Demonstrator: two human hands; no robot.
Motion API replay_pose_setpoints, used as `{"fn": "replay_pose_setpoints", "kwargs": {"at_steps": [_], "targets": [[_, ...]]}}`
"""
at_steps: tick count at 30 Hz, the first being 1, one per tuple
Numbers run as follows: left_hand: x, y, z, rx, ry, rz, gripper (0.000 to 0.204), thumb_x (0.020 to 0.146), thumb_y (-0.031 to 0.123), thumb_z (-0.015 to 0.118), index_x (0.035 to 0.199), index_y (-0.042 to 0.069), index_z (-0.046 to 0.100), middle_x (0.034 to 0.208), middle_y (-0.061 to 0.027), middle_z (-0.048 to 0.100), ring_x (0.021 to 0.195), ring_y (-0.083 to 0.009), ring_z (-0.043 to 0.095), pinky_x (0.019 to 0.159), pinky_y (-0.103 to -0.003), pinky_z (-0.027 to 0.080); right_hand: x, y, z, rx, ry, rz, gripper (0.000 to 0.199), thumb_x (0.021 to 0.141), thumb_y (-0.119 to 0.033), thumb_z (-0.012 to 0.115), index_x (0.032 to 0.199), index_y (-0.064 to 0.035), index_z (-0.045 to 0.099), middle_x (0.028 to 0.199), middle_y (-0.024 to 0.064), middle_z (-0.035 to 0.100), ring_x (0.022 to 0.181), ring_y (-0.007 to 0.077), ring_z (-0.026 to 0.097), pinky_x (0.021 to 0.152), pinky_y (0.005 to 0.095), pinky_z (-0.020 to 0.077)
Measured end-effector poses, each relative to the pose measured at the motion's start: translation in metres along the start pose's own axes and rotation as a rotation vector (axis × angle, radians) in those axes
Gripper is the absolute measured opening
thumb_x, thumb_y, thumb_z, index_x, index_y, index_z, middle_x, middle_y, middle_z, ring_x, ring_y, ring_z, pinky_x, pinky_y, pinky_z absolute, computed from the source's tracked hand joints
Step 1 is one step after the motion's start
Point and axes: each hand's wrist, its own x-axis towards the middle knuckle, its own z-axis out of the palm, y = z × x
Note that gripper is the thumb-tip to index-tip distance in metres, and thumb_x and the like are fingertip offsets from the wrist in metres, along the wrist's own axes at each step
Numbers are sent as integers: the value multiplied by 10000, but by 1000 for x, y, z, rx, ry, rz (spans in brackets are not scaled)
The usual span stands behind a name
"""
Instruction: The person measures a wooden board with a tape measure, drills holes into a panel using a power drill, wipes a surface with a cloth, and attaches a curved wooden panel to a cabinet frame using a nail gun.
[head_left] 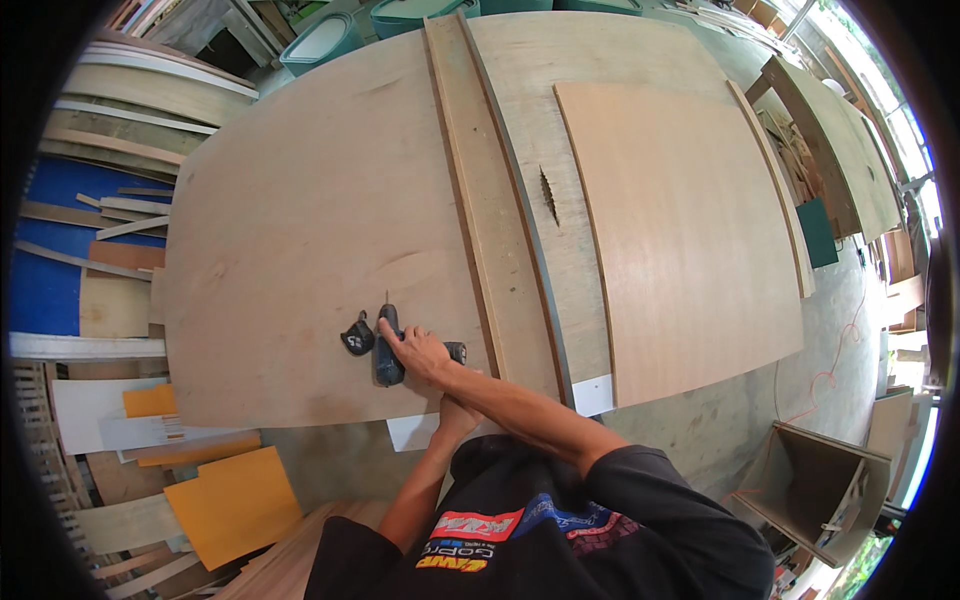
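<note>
A person's right hand [415, 350] closes around a dark cordless drill [388, 350] lying on a broad plywood sheet [300, 220] near its front edge, beside a small black part [357, 337]. The left hand [455, 415] rests at the edge of the surface [700, 440]; whether its fingers are spread cannot be told. A long wooden strip [485, 190] and a saw blade [548, 195] stand further right.
</note>
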Motion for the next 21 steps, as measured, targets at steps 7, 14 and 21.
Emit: {"fn": "replay_pose_setpoints", "kwargs": {"at_steps": [7, 14, 21], "targets": [[24, 18, 50, 247, 77, -158, 252, 837, 170, 733, 1035, 45, 641, 1113, -176, 663, 1066, -362, 625, 880, -495, 482, -94, 51, -158, 681, 233, -128, 774, 691, -106, 726, 1435, -53, 520, 1128, 230, 707, 1003, 335, 720, 903, 437, 554], [146, 44, 28, 206, 388, -56, 505, 857, 116, 727, 1328, 107, 547, 1510, -133, 464, 1435, -403, 364, 1102, -537, 369, -118, 117, -260, 596, 203, 397, 394, 767, -164, 782, 1131, -25, 728, 961, 108, 771, 847, 185, 721, 796, 360, 574], [170, 22, 37, 217, 374, 18, 245, 851, 106, 729, 1092, 142, 703, 1561, 1, 468, 1464, -397, 333, 1151, -557, 292, -108, 134, -252, 411, 28, 477, 360, 761, -183, 777, 1091, -48, 732, 830, 108, 728, 732, 208, 690, 714, 365, 559]]}}
